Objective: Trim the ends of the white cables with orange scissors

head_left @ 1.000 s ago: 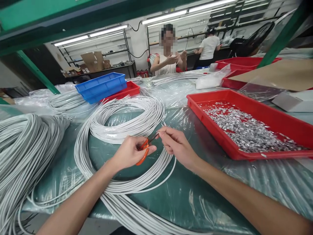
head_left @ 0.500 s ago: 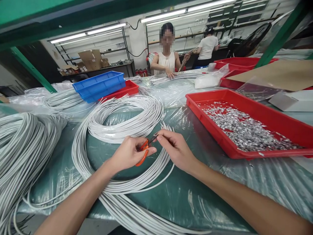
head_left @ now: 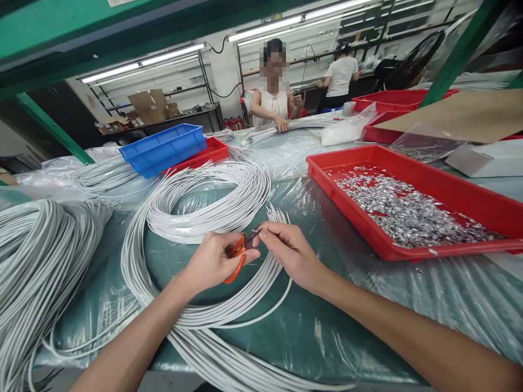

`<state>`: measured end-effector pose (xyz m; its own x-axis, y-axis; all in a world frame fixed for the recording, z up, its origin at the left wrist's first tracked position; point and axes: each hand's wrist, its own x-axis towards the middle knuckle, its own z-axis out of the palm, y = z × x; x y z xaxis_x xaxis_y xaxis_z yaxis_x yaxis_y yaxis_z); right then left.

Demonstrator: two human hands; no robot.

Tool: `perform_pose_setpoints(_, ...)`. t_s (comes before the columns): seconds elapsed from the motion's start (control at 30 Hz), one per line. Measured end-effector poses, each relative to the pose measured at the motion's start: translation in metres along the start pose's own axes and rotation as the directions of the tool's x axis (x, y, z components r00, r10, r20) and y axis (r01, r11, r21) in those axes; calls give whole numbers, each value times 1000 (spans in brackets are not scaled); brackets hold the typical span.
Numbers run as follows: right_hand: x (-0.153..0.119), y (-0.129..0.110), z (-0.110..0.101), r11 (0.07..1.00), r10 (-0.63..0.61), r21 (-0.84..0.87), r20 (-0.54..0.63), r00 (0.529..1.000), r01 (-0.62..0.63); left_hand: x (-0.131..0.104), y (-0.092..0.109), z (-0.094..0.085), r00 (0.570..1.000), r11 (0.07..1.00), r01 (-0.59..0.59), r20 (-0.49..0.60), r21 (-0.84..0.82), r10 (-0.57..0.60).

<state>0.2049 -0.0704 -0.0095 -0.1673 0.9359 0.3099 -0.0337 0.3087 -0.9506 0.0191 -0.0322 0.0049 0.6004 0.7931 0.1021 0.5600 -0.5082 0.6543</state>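
My left hand (head_left: 214,260) is closed around the orange handles of a small cutting tool (head_left: 236,261), whose dark tip points right. My right hand (head_left: 291,251) pinches at that tip; what lies between its fingertips is too small to tell, though one white cable curves up toward the hand from below. Under and behind both hands lie coils of white cable (head_left: 208,218), with a fan of cable ends beside my right fingers. Small silvery pieces (head_left: 408,207) fill much of a red tray (head_left: 347,204) on the right.
A larger cable bundle (head_left: 44,261) lies at the left edge. Behind the coils stand a blue bin (head_left: 163,148) and a red bin (head_left: 212,152). Across the table a person (head_left: 273,106) handles cables; another person stands farther back. Green bars cross overhead and at both sides.
The view has shifted slightly. My hands stay together at the tool tip, with the orange handles spread a little differently. The person opposite has lowered the raised hand a little.
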Motion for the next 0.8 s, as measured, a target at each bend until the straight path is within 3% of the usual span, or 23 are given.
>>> perform_pose_setpoints(0.27,5,-3,0,974,109,193,57,992,-119,1,0,-1,1000,999,-13,17,37,13)
perform_pose_setpoints(0.5,4,-3,-1,894,227,366,126,966,-258,-1,1,1,998,993,45,57,-112,-39)
perform_pose_setpoints(0.8,7,-4,-8,858,245,406,214,946,-314,-1,-2,1,998,989,57,46,-137,-51)
